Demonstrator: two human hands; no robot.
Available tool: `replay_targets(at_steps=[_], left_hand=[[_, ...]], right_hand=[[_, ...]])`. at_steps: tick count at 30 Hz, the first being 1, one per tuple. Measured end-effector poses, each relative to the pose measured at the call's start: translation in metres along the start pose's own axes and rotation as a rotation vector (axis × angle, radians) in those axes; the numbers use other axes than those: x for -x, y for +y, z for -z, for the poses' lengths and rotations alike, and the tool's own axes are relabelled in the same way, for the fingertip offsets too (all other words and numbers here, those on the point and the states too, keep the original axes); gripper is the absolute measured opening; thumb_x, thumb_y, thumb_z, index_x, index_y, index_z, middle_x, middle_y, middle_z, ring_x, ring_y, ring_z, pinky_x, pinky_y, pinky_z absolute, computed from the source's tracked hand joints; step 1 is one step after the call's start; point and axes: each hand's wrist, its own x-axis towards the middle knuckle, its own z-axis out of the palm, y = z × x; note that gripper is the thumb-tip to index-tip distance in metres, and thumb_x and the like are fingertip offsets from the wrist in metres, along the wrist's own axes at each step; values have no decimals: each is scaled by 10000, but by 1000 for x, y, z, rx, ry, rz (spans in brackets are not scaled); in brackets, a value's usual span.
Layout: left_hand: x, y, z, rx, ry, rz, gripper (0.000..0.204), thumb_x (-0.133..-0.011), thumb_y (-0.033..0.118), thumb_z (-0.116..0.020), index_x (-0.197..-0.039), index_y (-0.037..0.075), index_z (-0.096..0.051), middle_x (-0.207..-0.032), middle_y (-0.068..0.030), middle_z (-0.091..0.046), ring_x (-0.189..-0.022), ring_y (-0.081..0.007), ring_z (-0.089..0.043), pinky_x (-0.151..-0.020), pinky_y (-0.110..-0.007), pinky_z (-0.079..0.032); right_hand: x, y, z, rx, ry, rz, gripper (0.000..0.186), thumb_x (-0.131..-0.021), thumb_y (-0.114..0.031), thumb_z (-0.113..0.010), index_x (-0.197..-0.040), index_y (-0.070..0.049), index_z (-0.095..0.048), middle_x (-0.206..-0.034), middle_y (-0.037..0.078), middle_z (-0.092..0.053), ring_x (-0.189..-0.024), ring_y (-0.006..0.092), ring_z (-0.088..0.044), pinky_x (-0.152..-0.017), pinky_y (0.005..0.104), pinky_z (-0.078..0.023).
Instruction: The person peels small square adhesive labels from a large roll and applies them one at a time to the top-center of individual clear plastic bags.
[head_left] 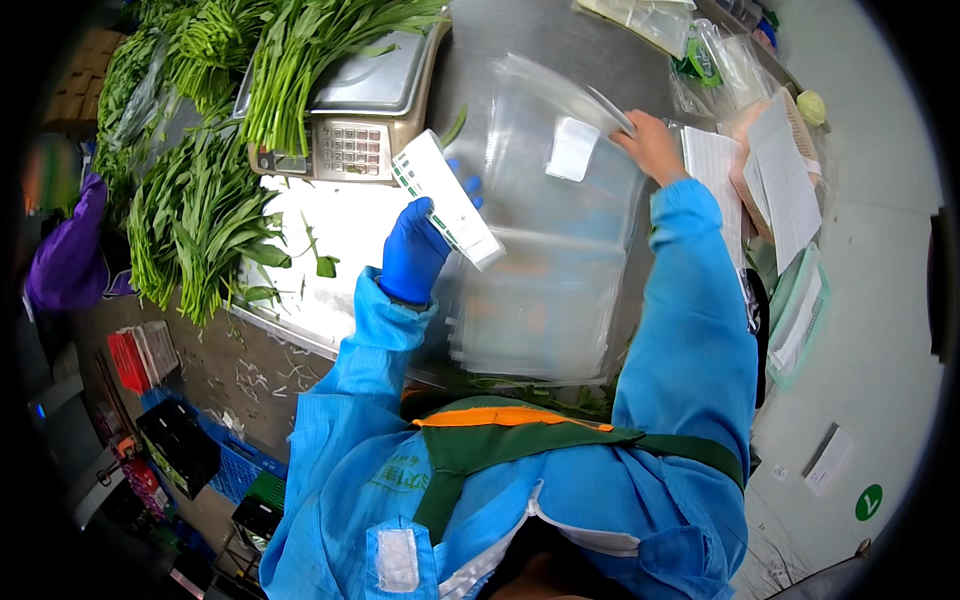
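Clear plastic takes up the middle of the steel table: a stack of bags (535, 315) lies flat in front of the person, and I'll take it as the dial's centre, with twelve o'clock pointing away from them. The bare right hand (655, 145), at one o'clock, has its fingertips closed in a pinch on a raised edge of the top bag (520, 130); how many layers are in that pinch I cannot tell. Between nine and ten o'clock, the blue-gloved left hand (415, 255) is partly curled, thumb in front and fingers behind, gripping a white label strip (455, 205) with green marks. A white label (573, 149) sits toward twelve, on or under the film.

The film looks thin and slippery, so I'd worry about two bags clinging and lifting together, or the pinch sliding off. The strip tilts over the stack's left edge; if it dipped, a sticky face could catch on the plastic, or a label could crease in the glove. At ten o'clock stands the scale (352, 150), with leafy greens (285, 85) overhanging it; a careless left elbow or wrist might knock their stems loose.
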Motion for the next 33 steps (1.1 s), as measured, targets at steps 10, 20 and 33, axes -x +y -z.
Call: replay_targets(at_steps=[10,20,33], left_hand=[[84,60,-10,-33,122,-271,521,-887,73,-519,-1380,-5,-368,-1323,-156,-515,-1213,-294,-511,-1049,-421,-393],[133,3,-39,-874,149,-59,267,-835,72,-683,-1083,-22,-651,-970,-105,-697,-833,-164,-658,-756,-276,-520],[169,-3,-29,-1029,27,52,295,-827,60,-695,-1105,-28,-649,-982,-124,-695,-878,-175,-660,-791,-295,-532]], right_hand=[[259,-124,19,7,-189,283,332,-698,-19,-671,-1026,-45,-630,-1013,125,-620,-1002,377,-550,-849,446,-448],[246,-234,-7,-1290,41,-320,405,-857,-198,-675,-1190,10,-575,-1012,110,-651,-916,197,-621,-799,289,-488],[234,-272,-17,-1557,-17,-252,241,-860,-81,-657,-1078,17,-630,-976,58,-667,-880,126,-610,-792,252,-474]])
